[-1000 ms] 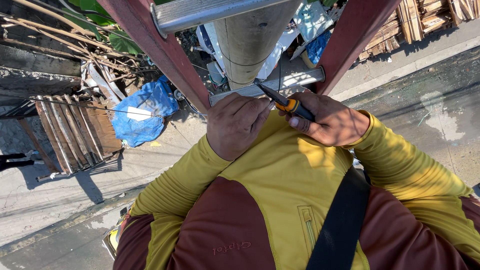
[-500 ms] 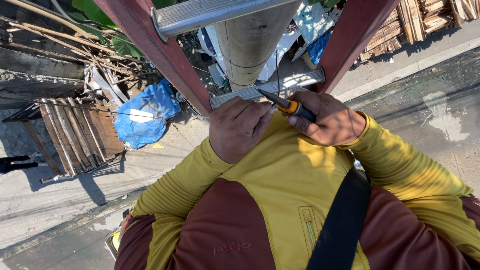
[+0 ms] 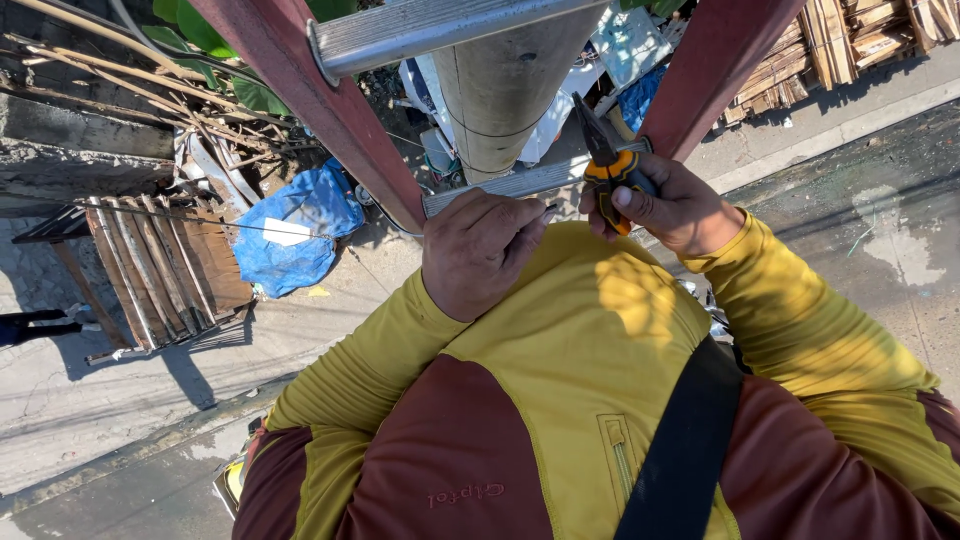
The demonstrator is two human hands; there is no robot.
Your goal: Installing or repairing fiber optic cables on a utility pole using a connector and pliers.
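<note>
I look straight down from high on a ladder with dark red rails and grey metal rungs, set against a grey concrete pole. My right hand grips pliers with orange and black handles, the jaws pointing up toward the pole. My left hand is held in front of my chest, fingers curled and pinched together near the lower rung; whether something thin lies between them I cannot tell. My sleeves are yellow, and a black strap crosses my chest.
Far below lie a blue tarp bundle, a wooden pallet, broken boards and branches, stacked timber and a concrete road. A person's legs show at the left edge.
My right hand has swung the pliers from lying slanted near the left hand to pointing upward at the pole. The hands have drawn slightly apart.
</note>
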